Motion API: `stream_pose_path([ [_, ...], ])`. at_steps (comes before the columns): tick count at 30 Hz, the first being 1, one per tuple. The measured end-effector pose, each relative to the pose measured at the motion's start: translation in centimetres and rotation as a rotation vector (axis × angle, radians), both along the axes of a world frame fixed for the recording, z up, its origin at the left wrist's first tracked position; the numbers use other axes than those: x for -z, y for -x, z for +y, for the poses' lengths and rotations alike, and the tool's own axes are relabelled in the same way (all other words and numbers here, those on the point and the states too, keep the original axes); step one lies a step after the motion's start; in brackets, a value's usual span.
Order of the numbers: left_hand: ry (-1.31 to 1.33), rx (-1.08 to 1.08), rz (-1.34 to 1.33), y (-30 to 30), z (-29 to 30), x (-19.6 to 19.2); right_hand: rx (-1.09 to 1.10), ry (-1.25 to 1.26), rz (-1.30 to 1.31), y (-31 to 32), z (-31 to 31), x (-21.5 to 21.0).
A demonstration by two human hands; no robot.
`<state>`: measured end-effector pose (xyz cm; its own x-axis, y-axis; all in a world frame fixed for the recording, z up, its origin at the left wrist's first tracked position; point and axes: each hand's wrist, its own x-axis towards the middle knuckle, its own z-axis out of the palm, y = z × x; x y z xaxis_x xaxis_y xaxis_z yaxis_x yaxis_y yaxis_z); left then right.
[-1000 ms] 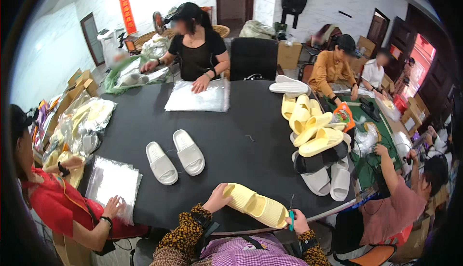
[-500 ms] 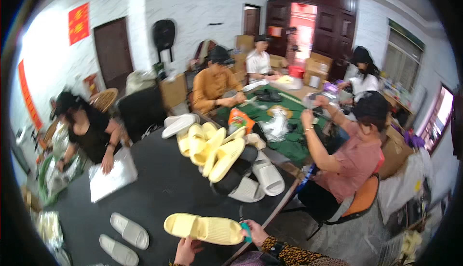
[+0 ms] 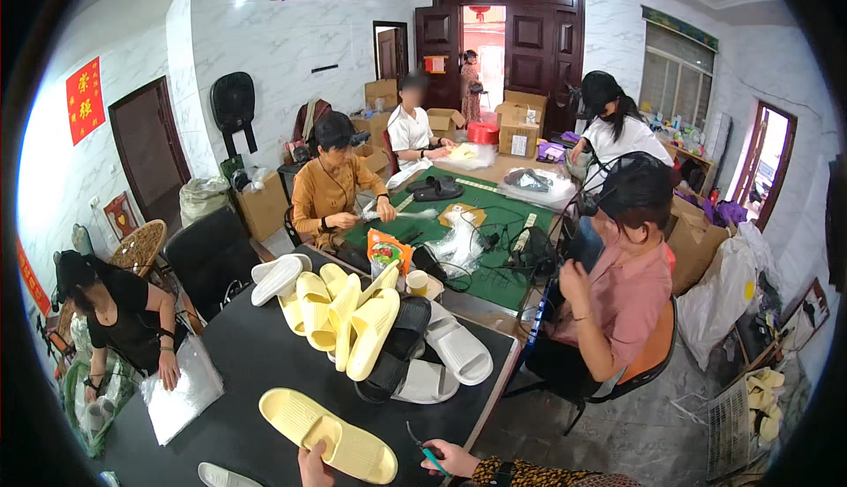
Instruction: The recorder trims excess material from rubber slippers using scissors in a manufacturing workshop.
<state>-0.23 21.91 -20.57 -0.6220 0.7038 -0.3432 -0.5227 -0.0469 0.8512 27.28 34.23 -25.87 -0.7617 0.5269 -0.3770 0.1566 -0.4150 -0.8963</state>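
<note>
A yellow slide slipper (image 3: pixel 328 437) is in my left hand (image 3: pixel 315 467), whose thumb reaches into its foot opening, at the table's near edge. To its right, my right hand (image 3: pixel 453 458) is closed around a small green-handled tool (image 3: pixel 432 460). The tool's thin, dark, curved end points up and left, apart from the slipper; its exact kind is not clear. Beyond my hands is a heap of yellow slippers (image 3: pixel 372 334), with black slippers (image 3: pixel 408 325) and light grey slippers (image 3: pixel 459 346) at its right. A light slipper (image 3: pixel 226 475) lies at the near left.
The black table (image 3: pixel 238 372) ends at my right. On the left, a person's hand rests on clear plastic bags (image 3: pixel 183 392). A green-topped table (image 3: pixel 476 291) adjoins the far side, with several people around it. An orange chair (image 3: pixel 651 355) stands to the right, near a crate of yellow slippers (image 3: pixel 730 430).
The view has swung to the right. The tool, formerly against the slipper's right end, is now away from it. The slipper has tilted, and my left thumb now reaches inside it.
</note>
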Motion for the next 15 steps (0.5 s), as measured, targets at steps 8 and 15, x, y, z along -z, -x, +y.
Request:
stream_pose_path([
  [8, -0.148, 0.034, 0.024, 2.8, 6.2, -4.4, 0.008, 0.036, -0.173, -1.8, 1.3, 1.4],
  [15, -0.232, 0.067, 0.019, 8.1, 12.9, -7.3, -0.035, 0.145, -0.207, -1.7, 2.3, 2.6],
])
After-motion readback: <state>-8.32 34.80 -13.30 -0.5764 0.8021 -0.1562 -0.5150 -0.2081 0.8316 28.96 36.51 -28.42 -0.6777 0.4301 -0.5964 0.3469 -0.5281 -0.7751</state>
